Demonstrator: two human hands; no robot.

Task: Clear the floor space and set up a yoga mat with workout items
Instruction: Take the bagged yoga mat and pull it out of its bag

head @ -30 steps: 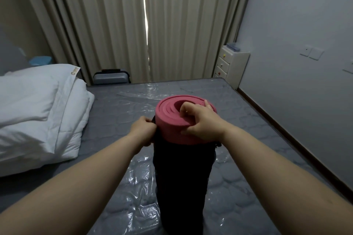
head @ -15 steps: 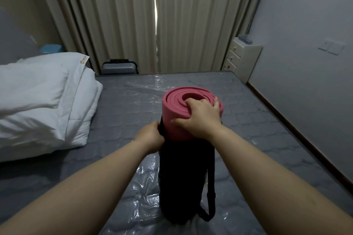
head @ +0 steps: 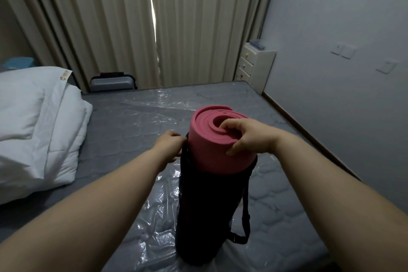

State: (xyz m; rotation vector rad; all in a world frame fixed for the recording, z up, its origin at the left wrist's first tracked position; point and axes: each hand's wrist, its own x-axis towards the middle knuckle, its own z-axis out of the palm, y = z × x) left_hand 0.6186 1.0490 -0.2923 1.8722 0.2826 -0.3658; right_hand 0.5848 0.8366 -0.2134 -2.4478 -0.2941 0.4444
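On a bed, seen from a head-worn camera looking forward and down, a rolled pink yoga mat [head: 212, 139] stands upright inside a black mesh carry bag [head: 205, 212], its top end sticking out above the bag's opening. The bag rests on a grey quilted mattress [head: 276, 216] that is covered in clear, crinkled plastic film [head: 154, 216]. A black shoulder strap [head: 244, 221] hangs down the bag's right side. Two bare forearms reach in from the bottom corners. The right hand [head: 249, 137] grips the top of the rolled mat, with fingers curled over the spiral end and into its hollow centre, and the thumb pressed against the outer side of the roll. The left hand [head: 169, 146] is at the left edge of the bag's opening, fingers curled and pinching the black rim just beside the mat. At the left of the bed lies a folded white duvet [head: 37, 126]. Beyond the far edge of the mattress, a grey suitcase [head: 112, 83] stands against long beige curtains [head: 132, 24], which show a thin strip of daylight where they meet. In the far right corner, a small white drawer chest [head: 257, 66] stands against a pale wall [head: 342, 17] with light switches [head: 343, 50] mounted on it.
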